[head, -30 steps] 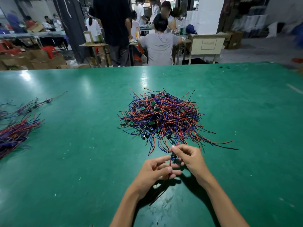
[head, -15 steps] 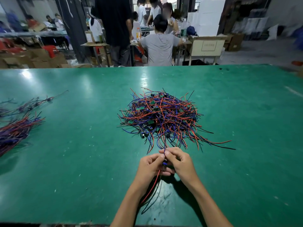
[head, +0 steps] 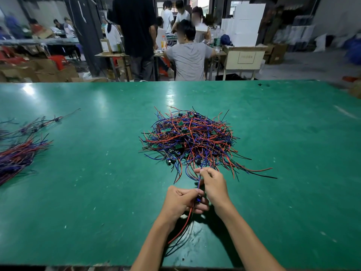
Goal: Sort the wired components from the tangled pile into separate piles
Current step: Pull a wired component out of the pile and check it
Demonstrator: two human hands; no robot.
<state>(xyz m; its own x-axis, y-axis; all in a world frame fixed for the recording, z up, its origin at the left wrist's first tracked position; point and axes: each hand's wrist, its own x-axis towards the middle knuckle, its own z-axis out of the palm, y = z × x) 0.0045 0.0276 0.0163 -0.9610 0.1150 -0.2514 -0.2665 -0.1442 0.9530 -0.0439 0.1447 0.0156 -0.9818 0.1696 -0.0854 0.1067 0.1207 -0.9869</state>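
Note:
A tangled pile (head: pixel 191 137) of red, blue and black wires with small green boards lies mid-table. Just in front of it, my left hand (head: pixel 182 202) grips one wired component (head: pixel 198 198); its red and black leads (head: pixel 180 229) trail back under my wrist toward the near edge. My right hand (head: pixel 213 184) pinches the same component's blue wires (head: pixel 198 180), which run up into the pile's near fringe. A sorted pile (head: pixel 17 153) of straightened wires lies at the far left.
The green table (head: pixel 78 192) spreads wide on both sides of my hands, its near edge just below my forearms. A thinner bunch of wires (head: pixel 39 124) lies behind the sorted pile. People work at tables beyond the far edge.
Both hands have drawn the held component back from the pile toward me. The red and black leads now hang out below my left hand, and my right hand has slid up along the blue wires.

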